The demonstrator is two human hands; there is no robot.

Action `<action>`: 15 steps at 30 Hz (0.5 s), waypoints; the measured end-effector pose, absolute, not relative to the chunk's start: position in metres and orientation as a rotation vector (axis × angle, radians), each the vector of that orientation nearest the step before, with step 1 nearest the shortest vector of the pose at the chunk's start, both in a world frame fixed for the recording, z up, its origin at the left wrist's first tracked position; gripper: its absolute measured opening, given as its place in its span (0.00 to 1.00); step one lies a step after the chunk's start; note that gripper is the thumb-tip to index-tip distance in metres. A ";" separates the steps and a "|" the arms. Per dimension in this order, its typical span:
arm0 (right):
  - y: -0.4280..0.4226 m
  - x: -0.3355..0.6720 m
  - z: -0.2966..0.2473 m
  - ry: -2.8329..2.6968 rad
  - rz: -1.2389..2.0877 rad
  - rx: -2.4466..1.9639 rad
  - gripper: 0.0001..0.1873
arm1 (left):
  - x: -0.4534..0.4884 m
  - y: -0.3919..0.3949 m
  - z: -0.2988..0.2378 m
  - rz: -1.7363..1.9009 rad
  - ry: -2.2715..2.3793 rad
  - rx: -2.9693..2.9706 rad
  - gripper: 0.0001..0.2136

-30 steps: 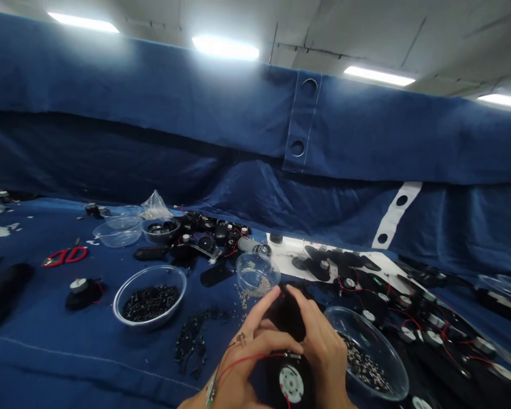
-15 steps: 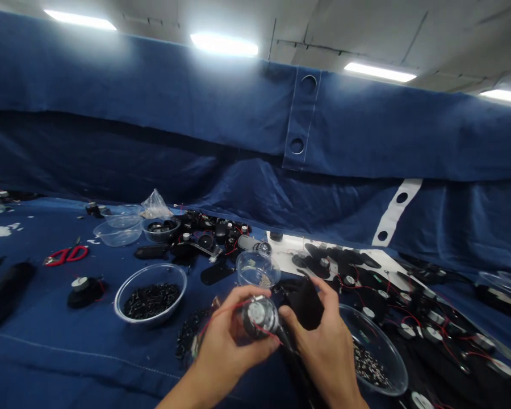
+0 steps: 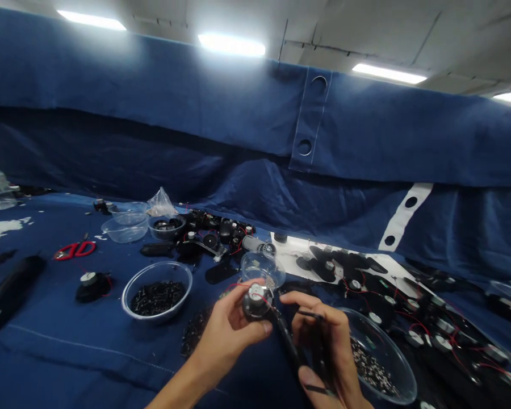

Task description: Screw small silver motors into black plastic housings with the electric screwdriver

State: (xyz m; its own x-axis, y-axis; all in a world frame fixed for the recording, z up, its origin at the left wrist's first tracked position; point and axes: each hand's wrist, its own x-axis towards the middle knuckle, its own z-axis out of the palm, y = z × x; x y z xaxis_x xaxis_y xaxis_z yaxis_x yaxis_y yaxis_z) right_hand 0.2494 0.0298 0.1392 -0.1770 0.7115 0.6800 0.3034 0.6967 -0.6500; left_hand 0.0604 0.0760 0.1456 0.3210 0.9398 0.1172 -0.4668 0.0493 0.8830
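My left hand [image 3: 225, 335] is closed round a small motor [image 3: 255, 302], a silver-topped cylinder in a round black housing with thin red wires. My right hand [image 3: 330, 346] is beside it, its fingers curled round a black shell-like piece [image 3: 319, 346] with narrow edges; its exact kind is hard to make out. A long black bar [image 3: 290, 343] slants down between the hands; whether it joins either part is unclear. Just behind the hands stands a clear bowl [image 3: 243, 267] with a few small bits in it.
A clear bowl of black screw-like parts [image 3: 157, 292] stands left; another bowl with small metal pieces [image 3: 375, 366] is at right. Red-handled scissors [image 3: 74, 250] and a single motor unit [image 3: 91, 286] lie left. Many wired motor units [image 3: 415, 338] crowd the right side. A blue cloth [image 3: 238, 187] hangs behind.
My right hand has turned the black piece and lowered it, opening a gap from the motor. My left hand keeps the motor, slightly higher. The view has shifted a little left.
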 end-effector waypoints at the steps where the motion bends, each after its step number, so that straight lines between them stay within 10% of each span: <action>1: 0.031 0.249 0.140 -1.774 0.463 -0.827 0.23 | 0.060 0.076 0.146 1.174 0.582 1.015 0.27; 15: 0.033 0.223 0.140 -1.718 0.226 -0.813 0.17 | 0.061 0.079 0.141 1.195 0.533 0.963 0.27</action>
